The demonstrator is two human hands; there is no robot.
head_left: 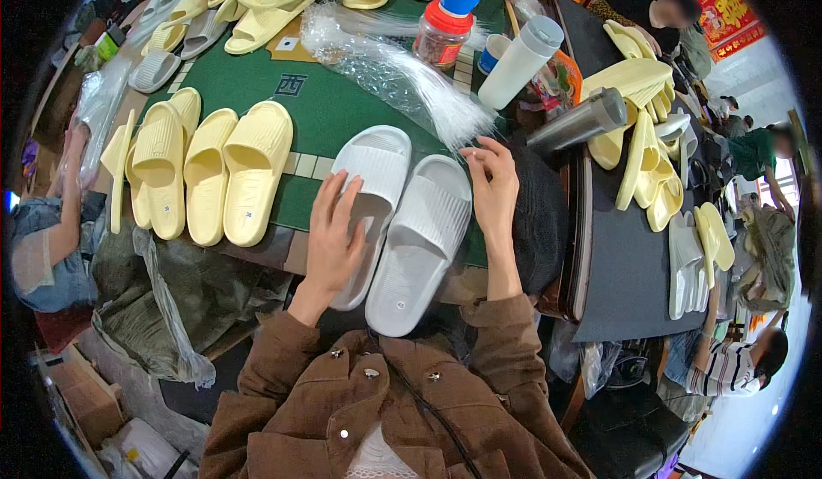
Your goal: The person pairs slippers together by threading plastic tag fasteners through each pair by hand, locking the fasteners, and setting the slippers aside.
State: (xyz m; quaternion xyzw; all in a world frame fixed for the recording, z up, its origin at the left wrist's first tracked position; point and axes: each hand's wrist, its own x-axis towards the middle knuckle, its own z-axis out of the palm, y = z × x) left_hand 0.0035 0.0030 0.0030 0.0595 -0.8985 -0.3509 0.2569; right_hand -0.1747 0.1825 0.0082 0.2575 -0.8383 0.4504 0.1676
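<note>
A pair of pale grey slide slippers lies in front of me at the near table edge, toes pointing away. My left hand [336, 231] rests on the left slipper [375, 166], fingers apart and touching its strap. The right slipper [419, 243] lies beside it with its footbed showing. To its right, my right hand [495, 192] is raised with thumb and fingers drawn together. Its fingertips are close to the end of a bundle of thin white plastic strands [458, 115]. Whatever thin thing they may pinch is too small to make out.
Yellow slippers [257, 175] stand in a row at left on the green table mat [334, 98]. A red-lidded jar [441, 38] bears paper cups; a white bottle [522, 62] and a steel tumbler [578, 121] stand at right. Co-workers sit around, with more slippers on the dark table [616, 265].
</note>
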